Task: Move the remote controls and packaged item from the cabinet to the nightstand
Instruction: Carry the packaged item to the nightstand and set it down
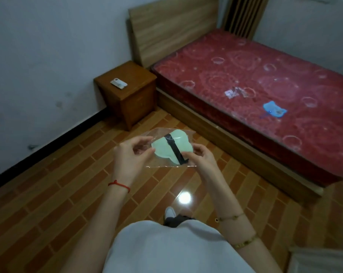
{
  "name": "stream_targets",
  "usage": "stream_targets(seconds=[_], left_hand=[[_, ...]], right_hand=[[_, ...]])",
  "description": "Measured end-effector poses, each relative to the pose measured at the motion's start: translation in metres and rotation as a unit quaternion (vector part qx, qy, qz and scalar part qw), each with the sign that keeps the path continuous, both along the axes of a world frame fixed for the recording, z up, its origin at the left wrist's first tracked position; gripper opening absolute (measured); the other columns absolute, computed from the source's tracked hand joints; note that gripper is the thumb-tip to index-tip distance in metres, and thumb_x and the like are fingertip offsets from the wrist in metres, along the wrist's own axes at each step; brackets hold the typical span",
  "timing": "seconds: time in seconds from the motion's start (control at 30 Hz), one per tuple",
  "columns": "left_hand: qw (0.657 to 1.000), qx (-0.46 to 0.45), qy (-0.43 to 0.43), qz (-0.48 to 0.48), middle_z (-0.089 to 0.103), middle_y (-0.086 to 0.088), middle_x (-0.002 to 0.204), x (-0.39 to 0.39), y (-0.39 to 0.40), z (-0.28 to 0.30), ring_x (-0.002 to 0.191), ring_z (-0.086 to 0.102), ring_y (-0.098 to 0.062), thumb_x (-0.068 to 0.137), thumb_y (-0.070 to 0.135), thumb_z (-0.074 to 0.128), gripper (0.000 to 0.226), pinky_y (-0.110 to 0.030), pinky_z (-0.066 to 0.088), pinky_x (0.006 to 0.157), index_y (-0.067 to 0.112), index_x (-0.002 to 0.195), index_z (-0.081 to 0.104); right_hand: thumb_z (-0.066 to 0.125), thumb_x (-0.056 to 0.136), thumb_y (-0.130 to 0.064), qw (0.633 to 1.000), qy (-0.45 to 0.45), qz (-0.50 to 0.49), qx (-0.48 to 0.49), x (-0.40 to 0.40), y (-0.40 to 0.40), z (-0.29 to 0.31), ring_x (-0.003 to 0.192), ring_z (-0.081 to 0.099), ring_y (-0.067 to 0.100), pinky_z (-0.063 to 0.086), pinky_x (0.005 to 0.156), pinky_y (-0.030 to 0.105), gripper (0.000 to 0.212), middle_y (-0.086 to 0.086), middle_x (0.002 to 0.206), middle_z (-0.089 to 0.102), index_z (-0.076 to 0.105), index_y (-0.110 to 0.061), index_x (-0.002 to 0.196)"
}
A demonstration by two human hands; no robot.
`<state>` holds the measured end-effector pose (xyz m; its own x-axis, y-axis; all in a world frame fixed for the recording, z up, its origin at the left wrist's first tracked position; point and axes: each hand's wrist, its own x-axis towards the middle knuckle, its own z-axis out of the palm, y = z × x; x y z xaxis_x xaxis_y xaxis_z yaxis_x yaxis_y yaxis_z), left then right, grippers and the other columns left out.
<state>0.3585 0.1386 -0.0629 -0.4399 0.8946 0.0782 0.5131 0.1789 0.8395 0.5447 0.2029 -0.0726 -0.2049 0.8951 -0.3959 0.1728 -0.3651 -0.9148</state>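
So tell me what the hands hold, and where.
The packaged item: left hand pinches the clear wrapper's left edge, right hand its right edge.

Both arms forward, left hand [127, 154] and right hand [201, 156] pinching.

The packaged item [171, 148] sits in clear, glossy plastic film, its pale green piece matt with a black strap. The nightstand [127, 91] and headboard [172, 32] look like smooth wood. The floor [68, 194] tiles shine glossy. The mattress [265, 85] shows patterned red cloth.
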Motion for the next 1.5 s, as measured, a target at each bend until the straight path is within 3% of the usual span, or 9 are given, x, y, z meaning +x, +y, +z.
stream_targets(seconds=[0.3,0.43,0.7,0.83,1.0,1.13,1.27,1.5], left_hand=[[0.997,0.009,-0.005,0.083,0.071,0.003,0.104,-0.042,0.118,0.006,0.091,0.061,0.004,0.081,0.013,0.075,0.032,0.004,0.044,0.065,0.017,0.113,0.071],[0.994,-0.001,-0.005,0.110,0.069,0.006,0.102,-0.070,0.161,-0.003,0.088,0.058,0.010,0.081,0.015,0.075,0.032,0.002,0.045,0.062,0.019,0.112,0.070],[0.988,0.004,-0.011,0.155,0.072,0.006,0.099,-0.151,0.262,-0.019,0.088,0.064,0.003,0.080,0.014,0.076,0.031,-0.001,0.048,0.066,0.017,0.111,0.072],[0.984,0.009,-0.010,0.175,0.073,0.006,0.095,-0.205,0.323,-0.014,0.086,0.065,0.003,0.080,0.014,0.076,0.030,0.000,0.047,0.067,0.017,0.109,0.073],[0.983,0.013,-0.024,0.180,0.073,0.006,0.095,-0.270,0.401,-0.007,0.085,0.066,0.002,0.079,0.016,0.077,0.030,-0.002,0.049,0.068,0.019,0.109,0.073],[0.984,-0.004,-0.038,0.176,0.073,0.005,0.099,-0.307,0.452,-0.008,0.087,0.066,0.002,0.078,0.016,0.078,0.034,-0.005,0.051,0.070,0.019,0.111,0.072],[0.984,-0.030,-0.054,0.170,0.071,0.005,0.105,-0.337,0.500,-0.017,0.091,0.064,0.002,0.077,0.016,0.079,0.042,-0.005,0.052,0.071,0.019,0.118,0.069],[0.977,-0.046,-0.054,0.201,0.070,0.002,0.113,-0.384,0.592,-0.043,0.094,0.063,-0.001,0.076,0.015,0.079,0.047,-0.008,0.052,0.072,0.017,0.121,0.065]], right_hand=[[0.070,0.083,-0.025,0.996,-0.033,0.078,0.013,-0.057,0.149,0.003,0.100,0.061,0.013,0.051,0.083,0.028,0.034,-0.003,0.107,0.062,0.057,-0.022,0.115],[0.071,0.083,-0.027,0.994,-0.037,0.105,0.009,-0.088,0.200,-0.006,0.101,0.062,0.016,0.051,0.080,0.026,0.039,0.000,0.110,0.063,0.057,-0.020,0.119],[0.071,0.082,-0.026,0.988,-0.034,0.148,0.002,-0.178,0.311,-0.025,0.100,0.065,0.021,0.053,0.093,0.041,0.037,0.005,0.108,0.066,0.059,-0.019,0.117],[0.069,0.086,-0.022,0.985,-0.019,0.173,0.002,-0.234,0.379,-0.014,0.092,0.065,0.017,0.052,0.074,0.027,0.033,0.005,0.104,0.067,0.059,-0.016,0.116],[0.070,0.084,-0.024,0.983,-0.024,0.180,0.009,-0.303,0.460,-0.009,0.097,0.068,0.021,0.056,0.089,0.037,0.035,0.007,0.105,0.068,0.059,-0.015,0.117],[0.070,0.084,-0.024,0.983,-0.021,0.184,-0.002,-0.341,0.514,-0.013,0.098,0.067,0.020,0.052,0.071,0.025,0.039,0.007,0.108,0.067,0.058,-0.015,0.120],[0.068,0.086,-0.018,0.982,-0.019,0.186,-0.027,-0.376,0.568,-0.024,0.085,0.070,0.015,0.051,0.057,0.017,0.036,0.010,0.109,0.067,0.057,-0.013,0.120],[0.070,0.084,-0.017,0.975,-0.028,0.212,-0.052,-0.436,0.672,-0.056,0.093,0.071,0.022,0.059,0.080,0.033,0.034,0.009,0.107,0.068,0.057,-0.014,0.115]])
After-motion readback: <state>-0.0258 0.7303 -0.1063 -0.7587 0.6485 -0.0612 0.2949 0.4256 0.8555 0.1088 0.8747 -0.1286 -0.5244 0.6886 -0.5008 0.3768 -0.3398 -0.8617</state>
